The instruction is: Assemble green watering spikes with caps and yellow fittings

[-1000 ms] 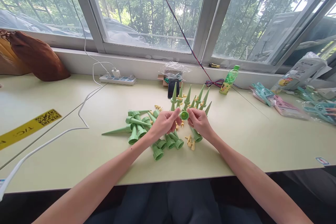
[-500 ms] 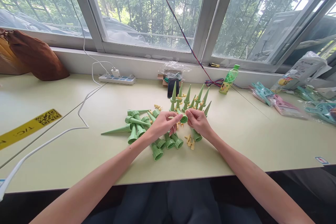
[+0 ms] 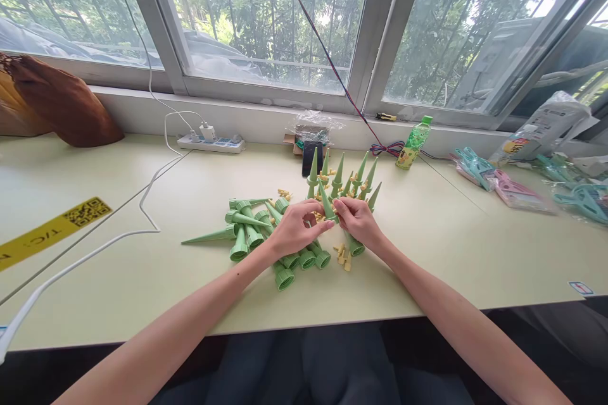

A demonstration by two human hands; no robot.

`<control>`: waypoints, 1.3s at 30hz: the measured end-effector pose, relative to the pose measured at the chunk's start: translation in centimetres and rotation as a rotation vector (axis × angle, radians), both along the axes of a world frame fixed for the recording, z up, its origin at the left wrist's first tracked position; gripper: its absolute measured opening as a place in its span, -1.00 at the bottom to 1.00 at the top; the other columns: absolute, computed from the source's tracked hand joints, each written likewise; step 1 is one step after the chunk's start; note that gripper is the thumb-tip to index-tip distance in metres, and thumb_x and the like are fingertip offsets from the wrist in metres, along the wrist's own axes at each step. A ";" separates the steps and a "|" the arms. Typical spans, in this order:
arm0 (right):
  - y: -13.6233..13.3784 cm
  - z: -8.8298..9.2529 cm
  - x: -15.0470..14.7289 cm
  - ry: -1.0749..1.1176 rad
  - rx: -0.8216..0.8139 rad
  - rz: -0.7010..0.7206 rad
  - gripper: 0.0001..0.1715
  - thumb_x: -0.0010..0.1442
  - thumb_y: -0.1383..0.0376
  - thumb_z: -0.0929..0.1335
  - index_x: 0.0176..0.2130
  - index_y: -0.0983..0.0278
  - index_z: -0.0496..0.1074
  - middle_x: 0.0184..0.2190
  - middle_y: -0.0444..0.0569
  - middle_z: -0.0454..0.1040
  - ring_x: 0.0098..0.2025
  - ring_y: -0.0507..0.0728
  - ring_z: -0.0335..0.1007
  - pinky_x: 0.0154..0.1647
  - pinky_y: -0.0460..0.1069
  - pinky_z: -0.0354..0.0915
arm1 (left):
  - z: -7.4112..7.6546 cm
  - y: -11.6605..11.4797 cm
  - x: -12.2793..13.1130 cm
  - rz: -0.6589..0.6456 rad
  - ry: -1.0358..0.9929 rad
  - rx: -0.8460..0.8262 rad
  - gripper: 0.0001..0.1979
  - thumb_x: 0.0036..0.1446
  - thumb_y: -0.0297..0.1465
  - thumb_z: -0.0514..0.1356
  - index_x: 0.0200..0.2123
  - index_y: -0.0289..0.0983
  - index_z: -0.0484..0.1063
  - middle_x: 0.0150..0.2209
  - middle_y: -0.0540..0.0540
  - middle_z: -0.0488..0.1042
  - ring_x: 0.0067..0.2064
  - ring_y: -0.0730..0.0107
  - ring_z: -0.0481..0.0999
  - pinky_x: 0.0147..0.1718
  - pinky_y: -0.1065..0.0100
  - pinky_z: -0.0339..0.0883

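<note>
My left hand grips the lower end of a green spike between thumb and fingers; its tip points up. My right hand is pinched against the right side of that spike; whatever small piece lies in its fingertips is hidden. Several green spikes with yellow pieces on them stand upright behind my hands. A pile of loose green spikes lies to the left and under my left hand. Small yellow pieces lie in front, beside one more green spike.
A phone leans behind the standing spikes. Further right are a green bottle and wrapped plastic items. A power strip and white cable are at the left, with a brown bag beyond.
The held green spike has turned from its open end facing me to its tip pointing up. My left thumb has moved down to its base; my right hand stays close beside it.
</note>
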State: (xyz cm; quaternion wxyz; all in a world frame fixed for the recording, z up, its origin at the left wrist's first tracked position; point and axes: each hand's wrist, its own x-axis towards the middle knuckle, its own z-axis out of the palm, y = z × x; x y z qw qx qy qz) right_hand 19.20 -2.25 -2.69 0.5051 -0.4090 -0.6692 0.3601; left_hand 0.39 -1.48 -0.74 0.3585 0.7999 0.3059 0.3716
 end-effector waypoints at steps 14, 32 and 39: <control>-0.1 0.2 -0.2 -0.028 0.007 -0.030 -0.44 0.28 -0.05 0.27 -0.56 0.23 0.11 -0.67 -0.23 0.02 -0.63 -0.04 -0.08 -0.64 -0.07 -0.07 | -0.2 0.0 0.0 0.024 0.028 0.136 -0.77 0.13 -0.24 0.26 -0.32 -0.30 0.48 -0.19 -0.11 0.45 -0.46 0.56 0.44 -0.55 0.50 0.37; 0.0 0.0 -0.5 0.007 0.057 -0.122 -0.45 0.28 -0.04 0.27 -0.56 0.23 0.14 -0.69 -0.23 0.07 -0.64 -0.03 -0.04 -0.63 -0.07 -0.04 | 0.5 -0.5 0.3 0.094 0.071 0.015 -0.66 0.17 -0.18 0.20 -0.10 -0.29 0.44 -0.14 -0.15 0.52 -0.50 0.51 0.45 -0.55 0.45 0.36; -0.3 0.5 -0.6 -0.005 0.036 -0.074 -0.46 0.29 -0.06 0.25 -0.54 0.23 0.18 -0.70 -0.22 0.13 -0.65 -0.03 0.01 -0.64 -0.07 0.00 | 0.1 -0.1 0.2 0.067 -0.067 -0.210 -0.57 0.17 -0.15 0.20 0.03 -0.27 0.36 -0.03 -0.21 0.47 -0.55 0.54 0.46 -0.68 0.48 0.32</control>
